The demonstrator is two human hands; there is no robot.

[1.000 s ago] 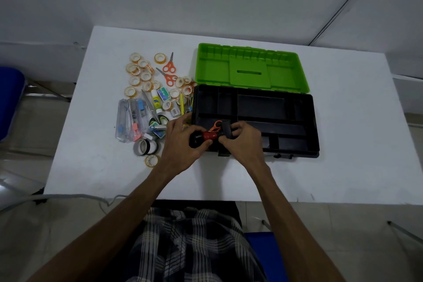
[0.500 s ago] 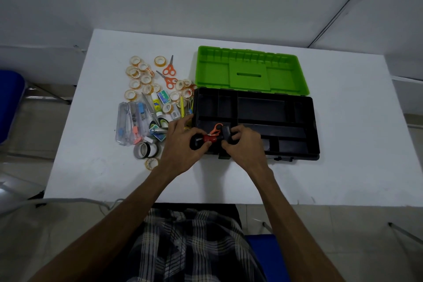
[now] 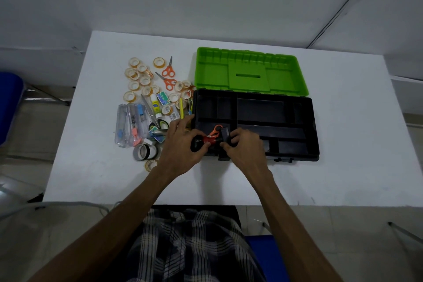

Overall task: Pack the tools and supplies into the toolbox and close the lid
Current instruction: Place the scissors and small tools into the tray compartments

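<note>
The black toolbox (image 3: 297,130) lies open on the white table (image 3: 354,167), its green lid (image 3: 249,73) folded back. Both hands grip a red and black tool (image 3: 209,139) over the box's front left corner: my left hand (image 3: 183,144) holds the round black end, my right hand (image 3: 243,146) the black block end. Orange scissors (image 3: 216,129) lie in the compartment just behind the tool. Left of the box sits a pile of supplies: several small tape rolls (image 3: 137,80), two orange scissors (image 3: 169,71), clear cases (image 3: 128,123), a glue bottle (image 3: 155,104) and larger tape rolls (image 3: 145,151).
A blue chair (image 3: 9,103) stands at the far left, off the table. A grey cable (image 3: 57,205) runs along the table's near left edge. My checked clothing (image 3: 190,247) fills the bottom of the view.
Both hands and the tool have stayed at the box's front left corner; my right-hand fingers shifted slightly on the black end. The view dipped a little.
</note>
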